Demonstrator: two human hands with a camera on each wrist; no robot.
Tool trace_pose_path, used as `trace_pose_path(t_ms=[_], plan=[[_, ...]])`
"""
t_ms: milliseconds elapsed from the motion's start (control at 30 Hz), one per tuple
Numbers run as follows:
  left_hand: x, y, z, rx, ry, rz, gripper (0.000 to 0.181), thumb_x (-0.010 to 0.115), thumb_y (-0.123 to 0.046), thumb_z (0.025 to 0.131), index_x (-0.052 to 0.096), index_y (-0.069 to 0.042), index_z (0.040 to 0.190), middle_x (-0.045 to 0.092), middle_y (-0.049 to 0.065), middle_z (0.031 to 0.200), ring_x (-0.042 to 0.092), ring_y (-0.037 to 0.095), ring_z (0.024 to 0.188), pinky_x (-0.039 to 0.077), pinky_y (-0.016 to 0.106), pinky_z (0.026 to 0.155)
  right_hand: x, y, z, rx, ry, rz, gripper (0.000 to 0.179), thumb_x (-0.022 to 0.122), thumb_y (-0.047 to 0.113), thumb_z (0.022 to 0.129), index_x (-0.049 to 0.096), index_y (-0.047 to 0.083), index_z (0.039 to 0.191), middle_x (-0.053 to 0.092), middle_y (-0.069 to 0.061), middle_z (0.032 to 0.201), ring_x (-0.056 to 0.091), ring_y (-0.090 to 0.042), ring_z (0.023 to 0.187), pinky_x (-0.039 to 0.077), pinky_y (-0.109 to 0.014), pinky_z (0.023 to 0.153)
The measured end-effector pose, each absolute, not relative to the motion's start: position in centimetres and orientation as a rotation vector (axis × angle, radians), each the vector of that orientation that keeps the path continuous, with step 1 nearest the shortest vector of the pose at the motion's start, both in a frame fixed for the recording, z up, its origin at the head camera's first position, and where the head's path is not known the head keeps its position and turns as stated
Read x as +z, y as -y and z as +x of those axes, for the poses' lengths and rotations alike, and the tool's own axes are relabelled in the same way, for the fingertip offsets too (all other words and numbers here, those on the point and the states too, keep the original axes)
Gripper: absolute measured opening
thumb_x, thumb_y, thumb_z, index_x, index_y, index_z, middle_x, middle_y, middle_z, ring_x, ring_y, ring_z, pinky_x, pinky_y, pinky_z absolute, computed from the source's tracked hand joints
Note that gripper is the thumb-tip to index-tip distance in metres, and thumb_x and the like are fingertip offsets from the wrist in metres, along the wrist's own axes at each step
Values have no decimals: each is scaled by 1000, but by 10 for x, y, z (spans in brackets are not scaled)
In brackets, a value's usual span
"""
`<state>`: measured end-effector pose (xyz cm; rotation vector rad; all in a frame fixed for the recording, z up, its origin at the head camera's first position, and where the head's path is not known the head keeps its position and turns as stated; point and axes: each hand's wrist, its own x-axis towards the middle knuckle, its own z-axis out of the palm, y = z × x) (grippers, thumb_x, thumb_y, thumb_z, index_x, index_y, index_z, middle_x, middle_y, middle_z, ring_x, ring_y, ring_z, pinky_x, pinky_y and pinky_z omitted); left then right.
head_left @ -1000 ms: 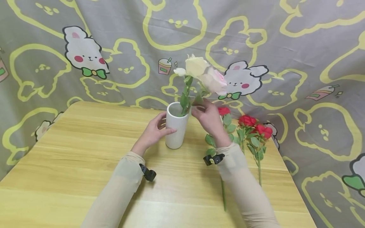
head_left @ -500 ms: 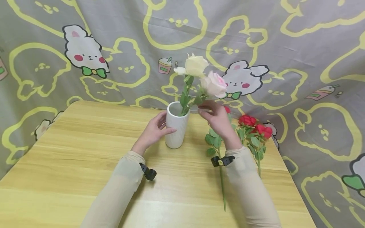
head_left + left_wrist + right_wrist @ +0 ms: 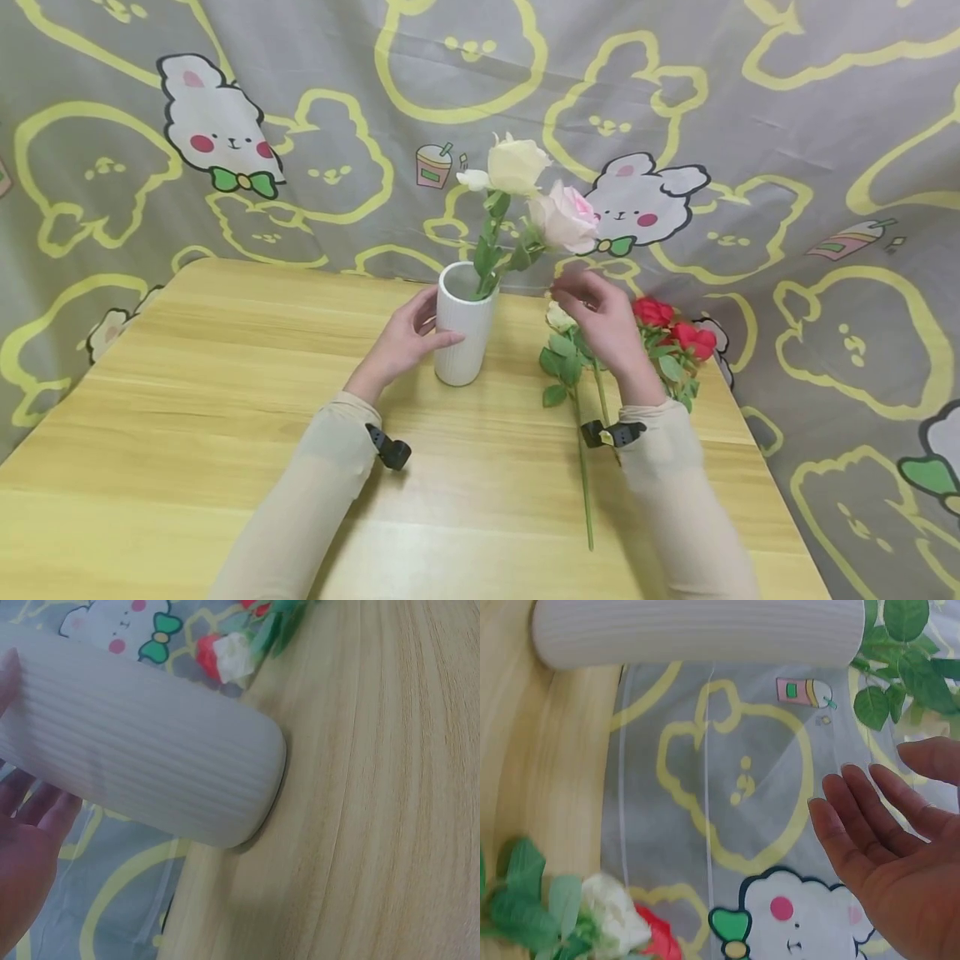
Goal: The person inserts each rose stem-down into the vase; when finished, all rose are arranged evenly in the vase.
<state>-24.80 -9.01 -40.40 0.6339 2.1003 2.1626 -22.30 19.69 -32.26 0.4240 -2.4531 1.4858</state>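
Note:
A white ribbed vase [image 3: 463, 346] stands upright on the wooden table. My left hand [image 3: 401, 346] grips its left side, thumb across the front and fingers behind; part of that hand also shows at the edge of the left wrist view, against the vase [image 3: 150, 735]. Rising from the vase mouth are a cream rose [image 3: 517, 167] with a small bud and a pale pink rose [image 3: 564, 218] leaning right. To the right of the vase, my right hand [image 3: 606, 325] hovers with nothing in it. In the right wrist view its fingers [image 3: 862, 817] are loosely bent and apart from the leaves.
Under and beside the right forearm lie more flowers: a white rose [image 3: 559, 317] with a long green stem, and red roses [image 3: 693, 340] near the right table edge. A patterned grey curtain [image 3: 322, 50] hangs right behind the table [image 3: 225, 400].
My right hand has let go of the pink rose and drawn away to the right. The pink rose now rests in the vase, leaning right. My left hand stays on the vase.

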Motion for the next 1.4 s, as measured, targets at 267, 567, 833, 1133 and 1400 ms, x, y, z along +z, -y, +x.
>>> trace_pose_path(t_ms=[267, 567, 833, 1133, 1400], plan=[[-404, 90, -249, 2162, -2094, 643, 72, 74, 8, 83, 40, -2, 146, 43, 17, 147, 37, 27, 137, 31, 38, 113, -335, -224, -214, 1465, 2614, 241, 28, 64, 19, 97, 65, 0, 117, 66, -12, 112, 60, -20, 101, 51, -27, 84], [-405, 91, -246, 2159, -2116, 653, 73, 77, 2, 83, 42, -5, 146, 45, 14, 147, 39, 23, 136, 33, 36, 112, -356, -242, -211, 1434, 2768, 179, 29, 63, 13, 97, 62, -4, 120, 64, -19, 114, 59, -30, 105, 50, -38, 88], [-403, 92, -245, 2140, -2119, 637, 75, 78, 0, 83, 41, -7, 147, 44, 13, 147, 38, 23, 137, 33, 39, 112, -380, -250, -204, 1357, 2983, 42, 36, 59, 16, 98, 57, -6, 126, 62, -22, 118, 61, -39, 101, 52, -48, 85], [-398, 92, -244, 2140, -2096, 614, 75, 74, 7, 83, 37, -3, 148, 41, 17, 149, 36, 27, 138, 32, 42, 113, -397, -251, -202, 1387, 3053, -78, 40, 60, 18, 98, 55, -11, 126, 63, -24, 114, 65, -37, 95, 54, -47, 84], [-380, 90, -230, 2131, -2098, 632, 72, 74, 6, 84, 38, 2, 146, 41, 20, 148, 36, 29, 138, 31, 43, 113, -405, -248, -207, 1332, 3078, -175, 40, 62, 16, 97, 56, -13, 123, 65, -23, 106, 69, -31, 88, 57, -41, 80]])
